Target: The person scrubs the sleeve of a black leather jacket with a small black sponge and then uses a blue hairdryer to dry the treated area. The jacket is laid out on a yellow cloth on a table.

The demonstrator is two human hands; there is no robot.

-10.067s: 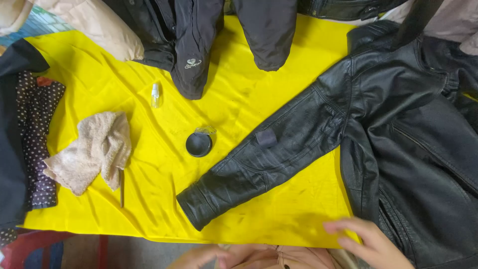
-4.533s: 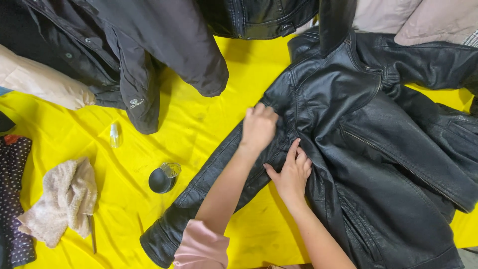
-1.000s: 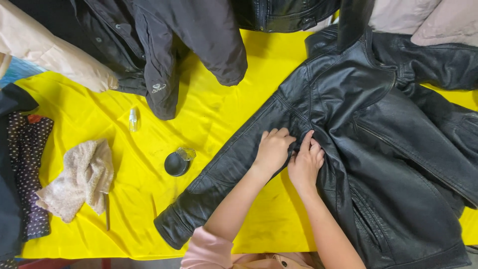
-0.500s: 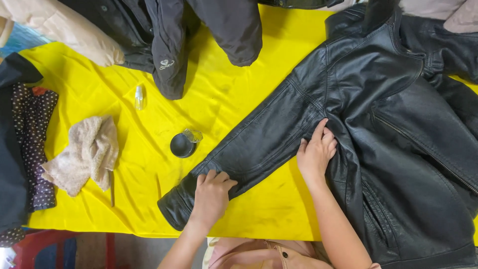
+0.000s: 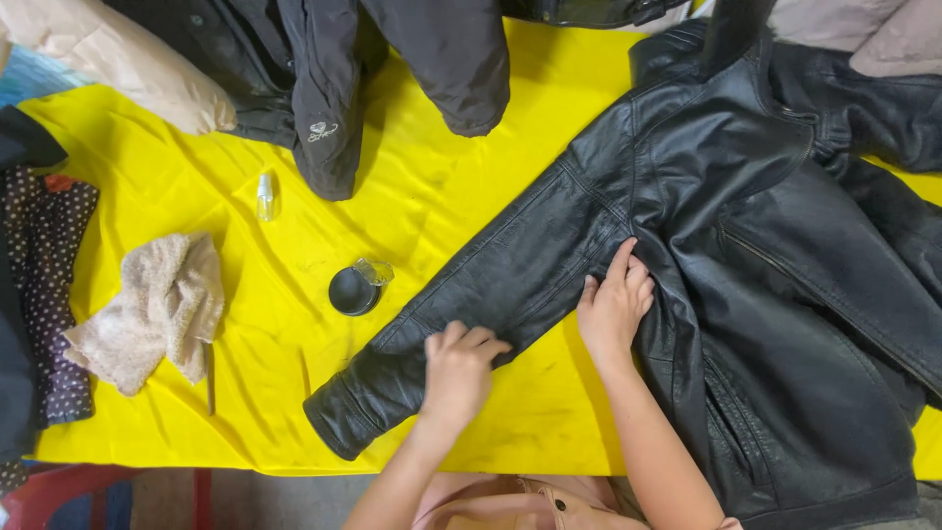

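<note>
Black leather jacket, softly glossy and creased; smooth yellow cloth table cover, faintly sheened; beige fuzzy rag, rough and matt; small clear plastic spray bottle; round black glossy tin.

Left hand slid up the jacket sleeve.

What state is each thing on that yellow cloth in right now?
Black leather jacket: laid flat, sleeve stretched out.
Left hand: pressed on the sleeve's lower part.
Right hand: flat near the armpit.
Round black tin: open, clear lid beside it.
Small spray bottle: lying down.
Beige rag: crumpled.
Yellow cloth: spread out, wrinkled.
</note>
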